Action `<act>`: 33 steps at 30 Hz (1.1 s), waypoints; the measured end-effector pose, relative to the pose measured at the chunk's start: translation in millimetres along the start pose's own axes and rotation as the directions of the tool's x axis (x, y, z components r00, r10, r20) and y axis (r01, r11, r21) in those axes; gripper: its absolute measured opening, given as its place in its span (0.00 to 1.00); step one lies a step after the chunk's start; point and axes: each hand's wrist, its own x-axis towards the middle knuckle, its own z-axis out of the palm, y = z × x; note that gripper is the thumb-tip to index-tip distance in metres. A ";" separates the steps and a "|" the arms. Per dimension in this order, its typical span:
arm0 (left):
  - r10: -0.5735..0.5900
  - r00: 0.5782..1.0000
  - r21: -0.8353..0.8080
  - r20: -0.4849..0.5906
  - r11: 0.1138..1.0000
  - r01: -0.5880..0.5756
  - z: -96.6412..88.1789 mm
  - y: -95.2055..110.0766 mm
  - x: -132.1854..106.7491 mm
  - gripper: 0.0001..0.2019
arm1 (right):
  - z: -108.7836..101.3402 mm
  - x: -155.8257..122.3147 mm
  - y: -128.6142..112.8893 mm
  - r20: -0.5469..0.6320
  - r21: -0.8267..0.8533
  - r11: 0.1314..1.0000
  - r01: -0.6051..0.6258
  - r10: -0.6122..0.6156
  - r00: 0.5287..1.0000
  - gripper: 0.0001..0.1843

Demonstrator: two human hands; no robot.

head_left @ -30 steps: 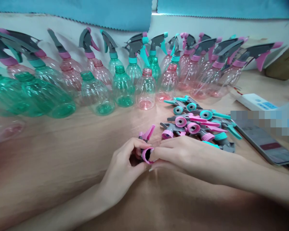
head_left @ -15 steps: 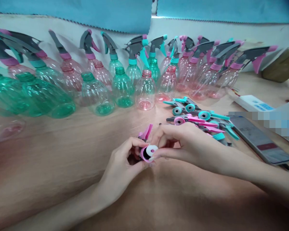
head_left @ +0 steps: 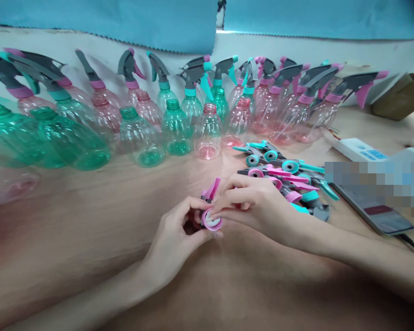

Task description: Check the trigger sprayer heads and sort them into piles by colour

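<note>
My left hand (head_left: pixel 174 225) grips a pink and grey trigger spray head (head_left: pixel 212 189), its round pink collar turned up toward me. Inside that collar lies a white ring-shaped washer (head_left: pixel 214 222) with a small central hole. My right hand (head_left: pixel 265 202) has its fingertips bunched together on the washer at the collar's upper edge. The grey body of the spray head is mostly hidden by my left fingers. Just beyond my right hand, a pile of loose trigger spray heads (head_left: pixel 290 166), pink, turquoise and grey, lies on the table.
Open-necked green and pink bottles (head_left: pixel 207 133) stand in front of bottles fitted with spray heads (head_left: pixel 192 92) along the wall. On the right are a phone (head_left: pixel 372 207) with a cable, a white box (head_left: pixel 359 149) and a brown container (head_left: pixel 400 96).
The white washer, earlier tilted at the collar's mouth between my right fingers, now sits inside the collar. My right fingers have shifted up and left onto it.
</note>
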 end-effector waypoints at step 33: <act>-0.040 0.998 0.087 -0.057 0.995 0.045 0.1 -0.6 1.0 0.12 | -13.9 -4.9 -5.2 0.217 -0.347 0.933 0.093 -0.016 0.976 0.09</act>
